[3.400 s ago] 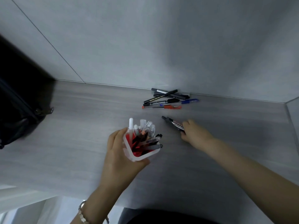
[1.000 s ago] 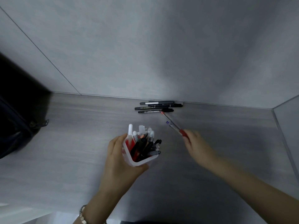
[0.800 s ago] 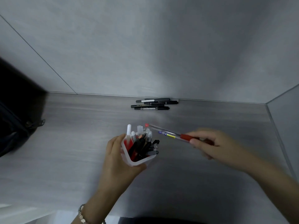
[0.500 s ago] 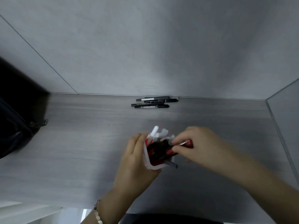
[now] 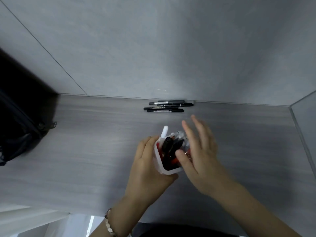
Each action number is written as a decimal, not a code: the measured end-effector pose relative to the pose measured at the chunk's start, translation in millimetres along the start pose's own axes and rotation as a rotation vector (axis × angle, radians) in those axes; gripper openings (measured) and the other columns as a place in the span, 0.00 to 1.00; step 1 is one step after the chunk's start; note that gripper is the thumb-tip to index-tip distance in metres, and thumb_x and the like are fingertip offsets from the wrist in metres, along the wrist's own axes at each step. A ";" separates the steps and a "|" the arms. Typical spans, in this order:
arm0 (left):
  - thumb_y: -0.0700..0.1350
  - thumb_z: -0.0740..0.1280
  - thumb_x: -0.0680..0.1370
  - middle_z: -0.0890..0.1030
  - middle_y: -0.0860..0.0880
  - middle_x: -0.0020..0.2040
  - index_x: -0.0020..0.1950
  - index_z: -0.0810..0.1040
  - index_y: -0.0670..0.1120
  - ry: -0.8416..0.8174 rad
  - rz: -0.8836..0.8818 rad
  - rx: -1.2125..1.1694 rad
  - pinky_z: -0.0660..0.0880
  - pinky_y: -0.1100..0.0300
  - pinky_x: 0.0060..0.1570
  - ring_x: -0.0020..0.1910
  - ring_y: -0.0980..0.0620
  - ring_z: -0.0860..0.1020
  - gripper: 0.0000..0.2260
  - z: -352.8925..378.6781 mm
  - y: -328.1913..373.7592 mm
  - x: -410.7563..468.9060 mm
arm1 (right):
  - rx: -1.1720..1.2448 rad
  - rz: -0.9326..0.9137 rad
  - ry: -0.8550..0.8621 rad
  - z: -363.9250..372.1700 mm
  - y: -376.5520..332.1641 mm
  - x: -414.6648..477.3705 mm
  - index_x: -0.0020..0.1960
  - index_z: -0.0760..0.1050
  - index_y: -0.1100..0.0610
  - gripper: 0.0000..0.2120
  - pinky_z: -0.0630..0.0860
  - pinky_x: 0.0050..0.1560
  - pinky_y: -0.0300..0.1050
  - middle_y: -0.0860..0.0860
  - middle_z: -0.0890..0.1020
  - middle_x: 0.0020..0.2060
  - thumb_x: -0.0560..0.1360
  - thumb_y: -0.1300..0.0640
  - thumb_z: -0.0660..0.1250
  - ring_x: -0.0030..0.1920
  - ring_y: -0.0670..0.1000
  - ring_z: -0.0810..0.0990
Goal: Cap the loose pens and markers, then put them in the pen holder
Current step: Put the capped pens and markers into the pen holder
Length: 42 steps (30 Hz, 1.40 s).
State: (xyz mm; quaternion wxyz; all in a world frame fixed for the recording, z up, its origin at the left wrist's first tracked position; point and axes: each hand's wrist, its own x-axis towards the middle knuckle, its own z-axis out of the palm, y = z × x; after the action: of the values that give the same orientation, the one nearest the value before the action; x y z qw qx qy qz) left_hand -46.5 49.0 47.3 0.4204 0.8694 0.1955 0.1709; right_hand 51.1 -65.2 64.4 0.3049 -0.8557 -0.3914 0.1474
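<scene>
Left hand (image 5: 150, 161) wraps the tilted, crammed pen holder (image 5: 159, 164); right hand (image 5: 200, 151) splayed open, empty, just above it. Careless brush could tip pens out. Four black markers (image 5: 166, 106) wait by the wall.

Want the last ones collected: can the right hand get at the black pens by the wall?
Probably yes: the right hand is open and the table toward the black pens looks bare.

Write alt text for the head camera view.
The left hand grips a white plastic pen holder full of pens, the open right hand beside it. Four dark pens lie by the wall on the grey wood-grain desk.
</scene>
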 end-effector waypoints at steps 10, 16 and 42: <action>0.48 0.81 0.54 0.67 0.64 0.53 0.59 0.65 0.54 0.006 -0.236 -0.097 0.65 0.83 0.51 0.53 0.73 0.68 0.39 -13.2 -26.4 1.9 | 0.216 0.135 0.018 13.0 50.7 98.6 0.65 0.68 0.58 0.17 0.61 0.63 0.37 0.55 0.73 0.64 0.77 0.55 0.58 0.65 0.52 0.70; 0.44 0.81 0.55 0.66 0.64 0.53 0.59 0.64 0.55 0.076 -0.290 -0.075 0.64 0.85 0.48 0.53 0.75 0.67 0.38 -27.5 -38.1 6.4 | -0.333 -0.025 -0.202 60.5 75.5 168.4 0.63 0.70 0.60 0.17 0.67 0.63 0.51 0.57 0.74 0.62 0.74 0.62 0.59 0.63 0.58 0.69; 0.41 0.81 0.55 0.67 0.56 0.54 0.64 0.68 0.45 -0.035 -0.258 0.018 0.64 0.85 0.44 0.48 0.70 0.69 0.41 -19.2 -24.2 6.2 | -0.039 -0.064 -0.323 -77.0 12.4 15.7 0.58 0.74 0.40 0.19 0.66 0.34 0.33 0.43 0.70 0.36 0.74 0.36 0.52 0.35 0.43 0.72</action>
State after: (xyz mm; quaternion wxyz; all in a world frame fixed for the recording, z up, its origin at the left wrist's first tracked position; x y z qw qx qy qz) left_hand -54.8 78.6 40.1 0.4345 0.8437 0.2996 0.0985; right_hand 106.3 -90.9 115.6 0.2261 -0.8137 -0.4649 0.2657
